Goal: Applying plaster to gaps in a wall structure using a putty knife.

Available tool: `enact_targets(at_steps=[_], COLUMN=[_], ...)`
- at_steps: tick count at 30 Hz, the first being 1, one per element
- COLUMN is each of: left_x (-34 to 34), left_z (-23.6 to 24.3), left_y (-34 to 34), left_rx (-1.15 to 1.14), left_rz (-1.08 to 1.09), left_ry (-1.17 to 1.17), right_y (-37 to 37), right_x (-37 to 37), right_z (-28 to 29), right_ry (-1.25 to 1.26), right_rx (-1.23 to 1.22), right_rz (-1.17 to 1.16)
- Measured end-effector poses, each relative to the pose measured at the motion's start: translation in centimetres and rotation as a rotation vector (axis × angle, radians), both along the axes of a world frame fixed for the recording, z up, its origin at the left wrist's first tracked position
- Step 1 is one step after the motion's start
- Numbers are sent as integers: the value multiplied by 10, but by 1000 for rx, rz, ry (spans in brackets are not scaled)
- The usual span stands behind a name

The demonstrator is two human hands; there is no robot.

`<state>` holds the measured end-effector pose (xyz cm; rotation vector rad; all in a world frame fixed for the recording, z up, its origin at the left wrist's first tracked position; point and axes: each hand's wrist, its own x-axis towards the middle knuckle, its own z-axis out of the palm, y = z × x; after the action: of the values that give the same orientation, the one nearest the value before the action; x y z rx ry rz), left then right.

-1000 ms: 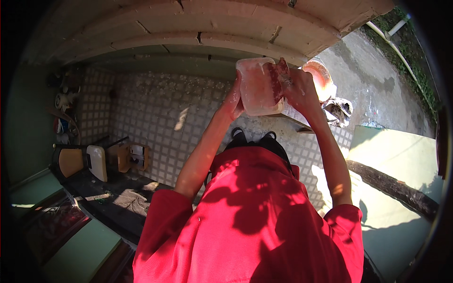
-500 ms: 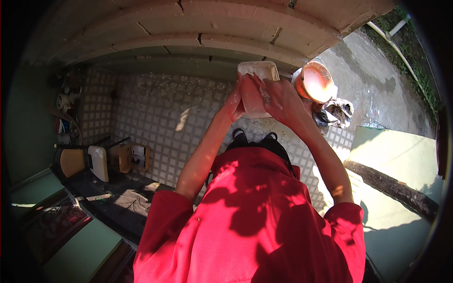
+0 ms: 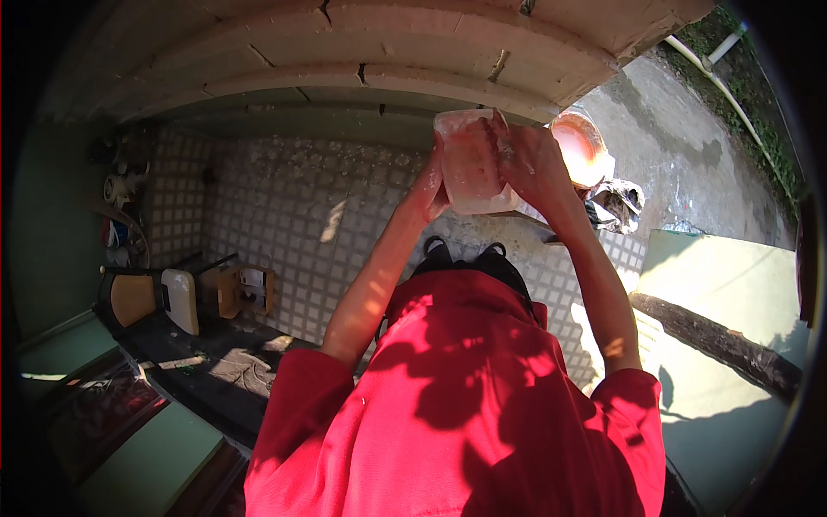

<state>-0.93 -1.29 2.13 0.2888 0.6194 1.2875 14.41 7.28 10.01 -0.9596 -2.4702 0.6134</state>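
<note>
A translucent, rectangular plastic tub (image 3: pixel 469 164) with whitish and pink smears is held out in front of me, tilted. My left hand (image 3: pixel 428 183) grips its left side, the thumb along the edge. My right hand (image 3: pixel 536 168) is at the tub's right side, fingers bent over the upper right edge; the fingertips are partly hidden. Whitish residue marks the right fingers. A pale strip with a dark edge shows below the right wrist; I cannot make out what it is.
An orange bucket (image 3: pixel 579 148) with pale liquid stands right of my hands, beside a crumpled, stained bag (image 3: pixel 618 205). A pinkish block wall (image 3: pixel 413 52) rises ahead. Chairs (image 3: pixel 133 299) and an open cardboard box (image 3: pixel 231 291) are at the left. A log (image 3: pixel 715 345) lies at right.
The tub has turned, so more of its broad smeared face shows. My right hand has shifted right, off the tub's middle to its edge. My left hand keeps its grip.
</note>
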Motion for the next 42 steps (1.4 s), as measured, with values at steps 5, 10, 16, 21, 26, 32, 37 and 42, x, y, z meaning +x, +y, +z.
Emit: enact_targets(at_steps=[5, 10, 16, 21, 26, 32, 37, 42], left_x=[5, 4, 6, 10, 20, 36, 51, 69], left_z=[8, -5, -4, 0, 1, 13, 14, 22], left_y=[2, -5, -7, -7, -5, 3, 16, 27], left_rx=[-37, -47, -23, -50, -1, -64, -41, -76], left_rz=[-26, -16, -25, 1, 39, 58, 56, 83], left_ry=[60, 58, -24, 3, -10, 23, 8, 27], right_y=[6, -16, -18, -11, -1, 13, 14, 27], right_x=[6, -7, 0, 5, 16, 30, 40, 60], right_z=[-19, -4, 13, 31, 17, 10, 14, -3], right_ry=[13, 27, 52, 108, 92, 103, 79, 187], right_rx=[34, -283, -220, -248, -229, -290, -410, -344], right_rz=[-27, -11, 13, 32, -12, -31, -92, -85])
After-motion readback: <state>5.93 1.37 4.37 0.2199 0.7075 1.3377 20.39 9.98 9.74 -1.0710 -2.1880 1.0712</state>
